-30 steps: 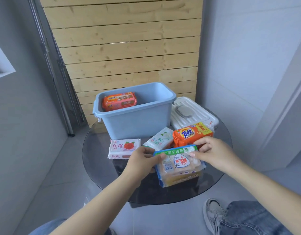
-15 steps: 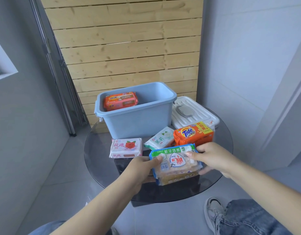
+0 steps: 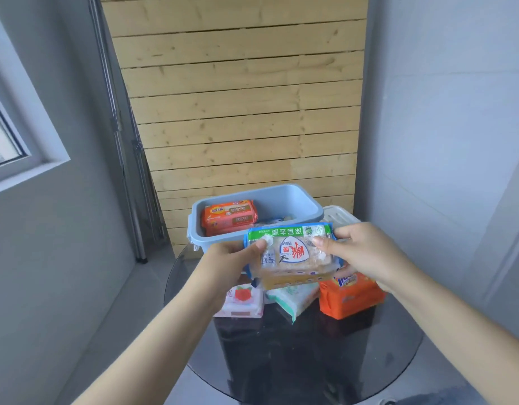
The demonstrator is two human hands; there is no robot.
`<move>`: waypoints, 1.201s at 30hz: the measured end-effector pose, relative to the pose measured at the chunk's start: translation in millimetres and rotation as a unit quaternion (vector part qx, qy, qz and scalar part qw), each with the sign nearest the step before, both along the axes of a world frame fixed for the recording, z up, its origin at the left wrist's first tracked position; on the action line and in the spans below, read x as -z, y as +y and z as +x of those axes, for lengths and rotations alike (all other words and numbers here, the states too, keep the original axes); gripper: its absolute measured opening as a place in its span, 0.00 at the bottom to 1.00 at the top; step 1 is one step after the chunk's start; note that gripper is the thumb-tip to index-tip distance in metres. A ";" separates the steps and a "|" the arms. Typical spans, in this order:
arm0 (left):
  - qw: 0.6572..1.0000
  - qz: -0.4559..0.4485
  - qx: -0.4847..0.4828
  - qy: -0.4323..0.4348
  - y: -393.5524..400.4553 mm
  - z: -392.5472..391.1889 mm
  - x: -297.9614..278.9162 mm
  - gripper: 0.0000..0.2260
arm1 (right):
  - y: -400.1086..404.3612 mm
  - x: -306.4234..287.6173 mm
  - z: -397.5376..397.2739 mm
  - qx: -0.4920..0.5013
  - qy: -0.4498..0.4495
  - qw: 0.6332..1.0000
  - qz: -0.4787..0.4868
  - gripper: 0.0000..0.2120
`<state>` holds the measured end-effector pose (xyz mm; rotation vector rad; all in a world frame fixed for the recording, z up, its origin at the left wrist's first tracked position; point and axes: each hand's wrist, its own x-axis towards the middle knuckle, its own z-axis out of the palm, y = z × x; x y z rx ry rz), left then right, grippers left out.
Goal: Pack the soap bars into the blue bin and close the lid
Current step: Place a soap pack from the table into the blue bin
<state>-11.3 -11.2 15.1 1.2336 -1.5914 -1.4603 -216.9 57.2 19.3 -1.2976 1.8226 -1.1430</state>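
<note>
Holding a soap multipack [image 3: 292, 254] above the round glass table [image 3: 311, 361], the left hand [image 3: 230, 266] grips its left end, thumb on top, and the right hand [image 3: 366, 254] grips its right end. This pack has a clear wrapper over tan bars, blue edges, a green top band and a red-and-blue emblem. Just beyond it stands the open blue bin [image 3: 281, 200], containing an orange soap pack [image 3: 229, 217] at its left side. A white lid [image 3: 338, 216] lies right of the bin. Beneath the held pack, a pink-white bar [image 3: 242, 301], a white-green bar [image 3: 293, 298] and an orange pack [image 3: 350, 295] lie on the table.
</note>
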 end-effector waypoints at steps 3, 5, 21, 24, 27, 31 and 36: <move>0.999 -0.024 -0.005 0.024 -18.6 -6.1 -22.8 0.09 | -21.1 -21.7 -2.7 -0.003 -0.006 1.000 -0.027 0.13; 0.999 -0.040 -0.005 0.033 -36.3 -10.3 -34.6 0.11 | -38.8 -33.3 -6.5 0.000 -0.003 0.999 -0.037 0.13; 0.996 0.083 -0.025 0.025 -203.9 -64.9 -13.1 0.08 | -201.7 -30.3 -39.5 0.057 0.104 0.992 0.053 0.16; 0.996 0.081 -0.031 -0.013 -221.1 -72.8 -5.5 0.09 | -217.9 -23.9 -39.1 0.062 0.149 0.983 0.090 0.16; 0.985 -0.024 -0.038 -0.165 -231.9 -79.7 -7.2 0.14 | -229.0 -20.8 -34.7 0.070 0.186 0.974 0.107 0.14; 0.924 -0.117 -0.026 -0.363 -232.3 -82.9 -2.9 0.25 | -237.4 -11.1 -22.6 0.029 0.263 0.952 0.154 0.13; 0.919 -0.155 -0.046 -0.360 -233.6 -84.8 12.4 0.24 | -247.3 3.6 -19.1 0.001 0.334 0.921 0.199 0.16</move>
